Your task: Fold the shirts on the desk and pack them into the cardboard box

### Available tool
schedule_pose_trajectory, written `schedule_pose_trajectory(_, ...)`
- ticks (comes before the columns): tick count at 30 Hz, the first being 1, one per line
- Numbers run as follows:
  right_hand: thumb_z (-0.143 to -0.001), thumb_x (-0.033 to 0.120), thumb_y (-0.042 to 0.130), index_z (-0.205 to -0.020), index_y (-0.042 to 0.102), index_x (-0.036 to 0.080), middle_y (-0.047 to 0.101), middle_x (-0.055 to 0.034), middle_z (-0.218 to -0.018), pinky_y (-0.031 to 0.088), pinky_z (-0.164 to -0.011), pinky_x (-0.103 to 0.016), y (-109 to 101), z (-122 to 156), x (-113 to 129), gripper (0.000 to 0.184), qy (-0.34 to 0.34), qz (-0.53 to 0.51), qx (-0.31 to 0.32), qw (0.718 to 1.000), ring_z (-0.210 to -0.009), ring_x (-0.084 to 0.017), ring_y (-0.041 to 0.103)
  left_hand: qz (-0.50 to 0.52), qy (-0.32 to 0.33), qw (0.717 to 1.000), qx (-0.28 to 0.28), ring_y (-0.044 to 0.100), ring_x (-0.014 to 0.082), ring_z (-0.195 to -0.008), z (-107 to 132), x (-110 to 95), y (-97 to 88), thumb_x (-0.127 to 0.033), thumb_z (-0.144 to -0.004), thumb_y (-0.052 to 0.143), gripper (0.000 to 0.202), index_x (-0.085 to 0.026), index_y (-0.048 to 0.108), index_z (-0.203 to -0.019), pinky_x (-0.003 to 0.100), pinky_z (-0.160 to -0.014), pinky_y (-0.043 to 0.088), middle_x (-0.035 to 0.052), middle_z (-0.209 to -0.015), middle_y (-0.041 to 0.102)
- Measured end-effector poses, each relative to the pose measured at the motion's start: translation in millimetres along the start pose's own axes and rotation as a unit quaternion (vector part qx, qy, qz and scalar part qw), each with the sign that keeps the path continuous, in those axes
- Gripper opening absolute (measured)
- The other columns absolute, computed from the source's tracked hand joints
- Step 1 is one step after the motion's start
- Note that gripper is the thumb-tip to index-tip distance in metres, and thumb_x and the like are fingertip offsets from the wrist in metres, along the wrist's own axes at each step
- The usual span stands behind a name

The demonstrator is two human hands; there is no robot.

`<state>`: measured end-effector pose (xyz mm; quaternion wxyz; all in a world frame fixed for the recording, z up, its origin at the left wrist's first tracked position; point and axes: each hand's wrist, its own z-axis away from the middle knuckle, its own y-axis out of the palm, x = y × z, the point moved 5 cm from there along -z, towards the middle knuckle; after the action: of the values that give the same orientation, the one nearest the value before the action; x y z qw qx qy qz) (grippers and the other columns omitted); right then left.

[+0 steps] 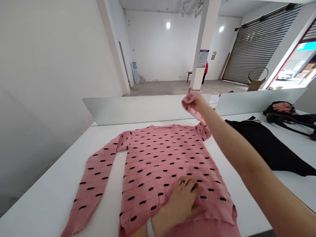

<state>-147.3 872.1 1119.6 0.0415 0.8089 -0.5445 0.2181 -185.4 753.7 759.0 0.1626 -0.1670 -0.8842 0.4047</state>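
Note:
A pink knitted sweater (pixel 163 158) with black oval dots lies spread flat on the white table (pixel 49 194), neck towards the far side. My left hand (pixel 184 197) rests flat on its lower front, fingers stretched out, a ring on one finger. My right hand (pixel 195 101) is raised above the far right shoulder of the sweater. It is closed on the cuff of the right sleeve (pixel 201 123), which hangs lifted off the table. The left sleeve (pixel 96 177) lies flat, angled out to the near left.
A black garment (pixel 269 146) lies to the right on the table. A black bag with a pink item (pixel 286 112) sits at the far right. Low grey divider panels (pixel 138 108) stand along the table's far edge. A person in red (pixel 205 70) stands far off by a pillar.

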Motion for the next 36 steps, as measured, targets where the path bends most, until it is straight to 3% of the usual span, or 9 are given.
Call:
schedule_pose_trajectory(3,-0.086,0.018,0.059,-0.083,0.058,0.015,0.057,-0.0036,-0.071,0.057,-0.068,-0.03,74,32,-29,0.004,0.064,-0.011,0.12,0.991,-0.065,-0.013,0.058,-0.012,0.003,1.0,-0.005,0.049,0.0264,-0.117,1,0,-2.0,-0.054,-0.088,0.055,0.048,-0.023,0.054,-0.124,0.045,-0.101,0.039,0.0073,-0.125,0.055)
schedule_pose_trajectory(6,-0.084,0.027,0.065,-0.092,0.063,0.013,0.066,-0.011,-0.095,0.058,-0.078,-0.033,100,68,-60,0.017,0.134,0.001,0.244,0.96,-0.079,-0.016,0.065,-0.015,0.004,1.0,-0.004,0.049,0.026,-0.115,2,0,-3.5,-0.054,-0.088,0.056,0.047,-0.023,0.055,-0.123,0.044,-0.101,0.04,0.0068,-0.124,0.056)
schedule_pose_trajectory(8,-0.085,0.032,0.062,-0.091,0.066,0.014,0.068,-0.0109,-0.099,0.056,-0.08,-0.033,77,81,-79,0.019,0.122,0.066,0.195,0.971,-0.082,-0.017,0.066,-0.012,0.006,1.0,-0.005,0.05,0.0257,-0.114,2,-1,-4.1,-0.053,-0.087,0.057,0.046,-0.022,0.056,-0.121,0.044,-0.101,0.04,0.007,-0.123,0.057)
schedule_pose_trajectory(13,-0.081,0.027,0.056,-0.089,0.067,0.016,0.069,-0.0091,-0.097,0.049,-0.087,-0.04,-32,113,-125,0.017,0.093,0.259,-0.044,0.96,-0.089,-0.022,0.063,0.064,-0.028,0.997,-0.028,0.053,0.0218,-0.114,0,0,-15.1,-0.047,-0.091,0.054,0.039,-0.022,0.059,-0.12,0.041,-0.102,0.043,0.0055,-0.12,0.061)
schedule_pose_trajectory(17,-0.078,0.032,0.054,-0.107,0.063,0.015,0.066,-0.0102,-0.109,0.047,-0.082,-0.038,-79,149,-159,0.035,0.103,0.294,-0.096,0.945,-0.085,-0.021,0.062,0.142,-0.165,0.972,-0.091,0.058,0.0233,-0.112,-2,43,-55.0,-0.051,-0.095,0.043,0.042,-0.027,0.058,-0.126,0.043,-0.093,0.051,0.0076,-0.136,0.054)
schedule_pose_trajectory(22,-0.075,0.032,0.055,-0.108,0.06,0.017,0.063,-0.0077,-0.108,0.046,-0.075,-0.033,-79,169,-186,0.036,0.055,0.379,-0.071,0.921,-0.081,-0.018,0.059,0.148,-0.389,0.891,-0.181,0.065,0.0274,-0.098,1,158,-123.0,-0.059,-0.09,0.044,0.062,-0.017,0.045,-0.137,0.038,-0.077,0.053,0.0167,-0.118,0.064)
schedule_pose_trajectory(26,-0.078,0.029,0.05,-0.095,0.059,0.019,0.061,-0.0061,-0.097,0.043,-0.07,-0.033,-73,168,-195,0.022,0.005,0.41,-0.079,0.908,-0.078,-0.019,0.057,0.153,-0.54,0.801,-0.209,0.067,0.0266,-0.069,12,230,-148.1,-0.06,-0.089,0.042,0.073,-0.009,0.034,-0.14,0.035,-0.064,0.049,0.0136,-0.08,0.07)
schedule_pose_trajectory(30,-0.079,0.023,0.048,-0.089,0.056,0.02,0.06,-0.0073,-0.093,0.043,-0.071,-0.034,-71,166,-200,0.013,-0.05,0.438,-0.071,0.895,-0.086,-0.023,0.054,0.141,-0.543,0.783,-0.27,0.065,0.0248,-0.062,-3,254,-153.1,-0.052,-0.088,0.048,0.055,-0.008,0.052,-0.119,0.033,-0.057,0.046,0.0131,-0.074,0.067)
schedule_pose_trajectory(36,-0.078,0.017,0.047,-0.095,0.057,0.018,0.06,-0.0101,-0.097,0.045,-0.078,-0.037,-69,166,-203,0.019,-0.07,0.465,-0.058,0.881,-0.092,-0.026,0.051,0.084,-0.454,0.798,-0.387,0.061,0.0169,-0.079,-24,254,-170.8,-0.024,-0.084,0.05,0.01,-0.021,0.058,-0.089,0.025,-0.065,0.044,0.0032,-0.089,0.066)
